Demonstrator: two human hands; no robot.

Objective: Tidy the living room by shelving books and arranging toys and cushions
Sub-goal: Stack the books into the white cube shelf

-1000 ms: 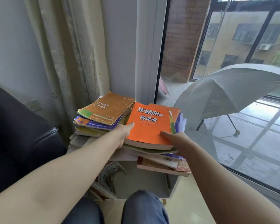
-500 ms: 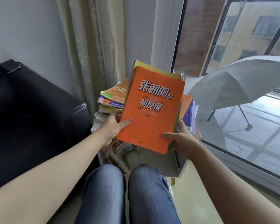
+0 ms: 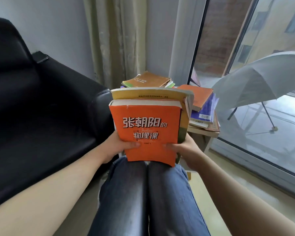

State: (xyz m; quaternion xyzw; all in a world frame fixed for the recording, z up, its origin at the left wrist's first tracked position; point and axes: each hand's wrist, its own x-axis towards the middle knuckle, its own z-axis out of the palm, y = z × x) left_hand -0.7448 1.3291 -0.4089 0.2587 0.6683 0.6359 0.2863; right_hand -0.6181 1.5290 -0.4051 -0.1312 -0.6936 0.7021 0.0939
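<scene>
I hold an orange book [image 3: 148, 132] with white Chinese lettering upright over my knees, with a yellow-covered book [image 3: 148, 95] stacked behind it. My left hand [image 3: 117, 145] grips the lower left edge, thumb on the cover. My right hand [image 3: 186, 149] grips the lower right edge, its thumb on the cover too. Behind them, a messy pile of books lies on a small side table [image 3: 204, 133]: a brown book [image 3: 148, 80] on the left, another orange book [image 3: 197, 96] over a purple one [image 3: 205, 109] on the right.
A black leather armchair [image 3: 41, 103] fills the left. A beige curtain [image 3: 114, 40] hangs in the corner behind the pile. A glass door [image 3: 245, 48] stands on the right, with an open grey umbrella [image 3: 259, 79] outside. My jeans-clad knees [image 3: 143, 193] are below the books.
The orange book and the yellow one behind it were lifted off the pile and pulled back over my knees. Both hands slid down to their lower edges. My view drew back from the table.
</scene>
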